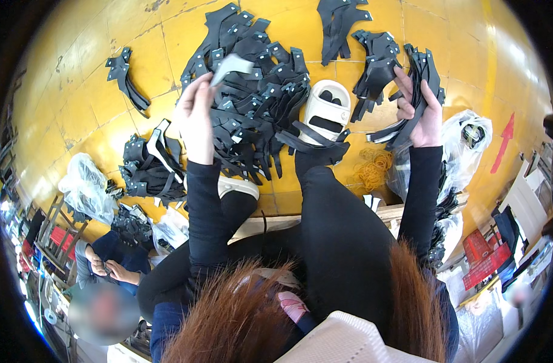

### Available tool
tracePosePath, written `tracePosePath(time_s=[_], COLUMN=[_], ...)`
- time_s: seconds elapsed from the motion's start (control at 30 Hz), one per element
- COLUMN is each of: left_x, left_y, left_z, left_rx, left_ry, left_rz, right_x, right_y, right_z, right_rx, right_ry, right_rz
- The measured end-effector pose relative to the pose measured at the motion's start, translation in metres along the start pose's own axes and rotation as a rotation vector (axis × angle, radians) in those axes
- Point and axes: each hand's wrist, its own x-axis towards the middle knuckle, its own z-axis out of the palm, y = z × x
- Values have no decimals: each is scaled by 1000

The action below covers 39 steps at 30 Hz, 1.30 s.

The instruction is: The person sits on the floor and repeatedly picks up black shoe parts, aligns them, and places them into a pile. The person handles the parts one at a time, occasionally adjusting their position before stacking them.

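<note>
I see a shiny yellow floor (95, 91) with square tiles and a red arrow (503, 142) on the right. A big heap of black strips (246, 115) lies on the floor in front of the sitting person. A smaller black pile (146, 181) sits to the left, and a loose tangle of orange bands (374, 169) lies to the right. 1 clear plastic bag (89, 187) is on the left and 1 more clear bag (481, 127) is on the right, near some red baskets (487, 263). Another person (122, 251) sits at the left with hands close together. The 2 hands of the person in front of me are well apart, with both arms reaching forward in black sleeves. The left hand (196, 112) is up over the left side of the big heap, its fingertips pinching a pale bent piece (233, 66), a bit blurry. The right hand (423, 118) curls its fingers and thumb around a bunch of black strips (420, 75), well to the right of the heap.
</note>
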Motion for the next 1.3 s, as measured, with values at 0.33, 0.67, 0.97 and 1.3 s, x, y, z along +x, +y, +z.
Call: tracePosePath(time_s=[0.33,0.67,0.97,1.3], left_x=[-28,5,63,-20], left_y=[-116,-93,-89,6], left_z=[-54,40,125,114], left_rx=[181,328,182,-23], left_ry=[177,-71,-301,-459], left_rz=[-132,188,-139,308], right_x=[63,38,33,31], right_y=[-18,-26,5,38], right_z=[-59,-22,18,55], right_rx=[-262,-457,-532,-566], right_ry=[331,264,142,-207], right_rz=[-41,-28,-10,23])
